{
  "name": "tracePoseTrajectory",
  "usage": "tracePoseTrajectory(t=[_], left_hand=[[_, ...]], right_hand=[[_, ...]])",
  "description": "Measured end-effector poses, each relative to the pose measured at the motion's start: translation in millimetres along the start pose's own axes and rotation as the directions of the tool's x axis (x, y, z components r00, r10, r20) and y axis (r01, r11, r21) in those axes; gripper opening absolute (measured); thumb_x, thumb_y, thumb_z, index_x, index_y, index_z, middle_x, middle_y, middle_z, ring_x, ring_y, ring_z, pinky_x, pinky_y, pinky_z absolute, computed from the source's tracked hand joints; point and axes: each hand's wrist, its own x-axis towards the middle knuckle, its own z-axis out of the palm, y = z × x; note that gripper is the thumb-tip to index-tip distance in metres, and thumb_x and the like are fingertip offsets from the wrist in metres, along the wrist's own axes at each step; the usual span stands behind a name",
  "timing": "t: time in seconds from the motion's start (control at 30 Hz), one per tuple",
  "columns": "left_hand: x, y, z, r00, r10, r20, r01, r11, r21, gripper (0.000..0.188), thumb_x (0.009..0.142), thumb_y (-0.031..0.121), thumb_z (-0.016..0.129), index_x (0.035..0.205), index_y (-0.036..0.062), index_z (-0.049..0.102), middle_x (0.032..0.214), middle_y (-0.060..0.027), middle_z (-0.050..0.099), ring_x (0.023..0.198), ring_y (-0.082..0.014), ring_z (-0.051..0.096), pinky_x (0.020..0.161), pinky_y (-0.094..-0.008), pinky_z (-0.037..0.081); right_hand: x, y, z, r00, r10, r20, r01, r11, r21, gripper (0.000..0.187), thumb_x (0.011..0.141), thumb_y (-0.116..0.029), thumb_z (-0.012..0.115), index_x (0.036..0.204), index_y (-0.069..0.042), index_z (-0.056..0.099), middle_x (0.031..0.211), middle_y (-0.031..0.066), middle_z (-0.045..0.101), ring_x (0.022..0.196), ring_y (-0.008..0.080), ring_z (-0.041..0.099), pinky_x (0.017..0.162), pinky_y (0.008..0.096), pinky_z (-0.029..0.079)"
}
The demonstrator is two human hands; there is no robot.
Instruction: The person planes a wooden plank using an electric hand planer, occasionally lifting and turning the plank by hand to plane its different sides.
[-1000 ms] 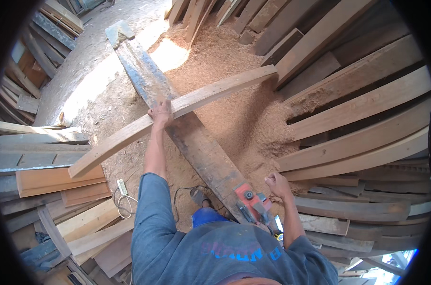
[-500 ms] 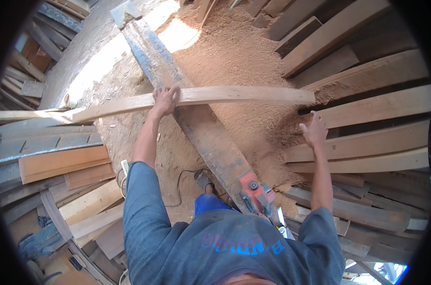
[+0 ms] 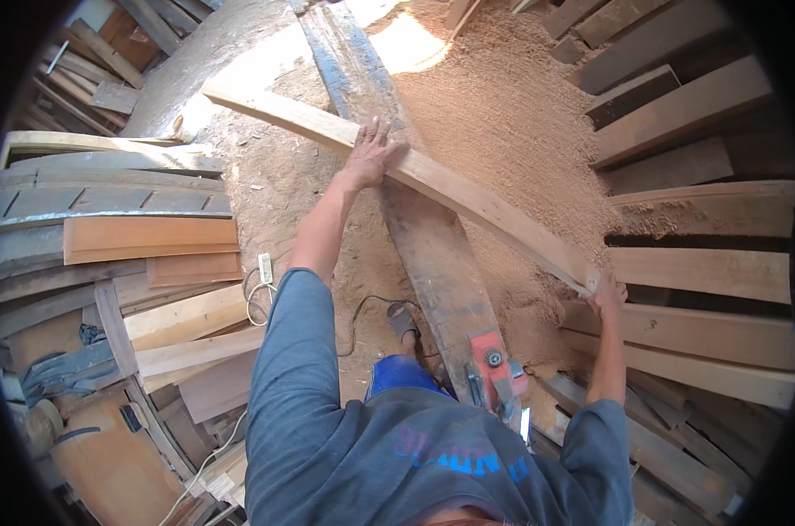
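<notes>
A long pale wooden board [image 3: 485, 210] lies slantwise across a worn, dusty bench plank [image 3: 445, 272], its left end farther from me than its right. My left hand [image 3: 373, 158] grips the board near its middle, just above the plank, fingers over the far edge. At the board's right end, my right hand [image 3: 607, 292] is closed around the tip; some of its fingers are hidden behind the wood. A red electric planer [image 3: 494, 361] rests on the near end of the plank, close to my body.
Sawdust and shavings [image 3: 511, 131] cover the floor right of the plank. Long boards [image 3: 704, 273] lie stacked at the right. More timber and brown panels [image 3: 152, 238] fill the left side. A cable with a white power strip [image 3: 265, 268] lies at the left.
The board has turned clockwise; its right end came nearer and its left end went farther away. My right hand, open and apart before, now holds the right end.
</notes>
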Motion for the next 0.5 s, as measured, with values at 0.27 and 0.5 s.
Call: tracePoseTrajectory(t=[0.27,0.5], left_hand=[[-33.9,75.4,41.8,0.857,-0.287,-0.427,0.144,0.931,-0.336,0.080,0.086,0.014,0.073,0.157,0.0190,0.039,0.162,-0.0367,0.016,0.152,-0.0543,0.012,0.125,-0.0574,0.014],[-195.8,194.3,153.1,0.843,-0.512,-0.164,0.296,0.697,-0.653,0.078,0.088,0.026,0.073,0.153,0.0042,0.037,0.159,-0.0429,0.013,0.148,-0.0601,0.009,0.121,-0.0626,0.014]], right_hand=[[-47.9,32.9,122.9,0.999,-0.026,-0.018,0.032,0.874,0.484,0.075,0.072,-0.040,0.087,0.125,-0.001,0.052,0.114,0.0270,0.065,0.107,0.0428,0.064,0.094,0.0537,0.050],[-128.6,-38.4,73.5,0.984,-0.157,0.080,0.101,0.875,0.473,0.083,0.071,-0.039,0.087,0.135,0.000,0.051,0.123,0.0267,0.066,0.116,0.0463,0.062,0.099,0.0515,0.050]])
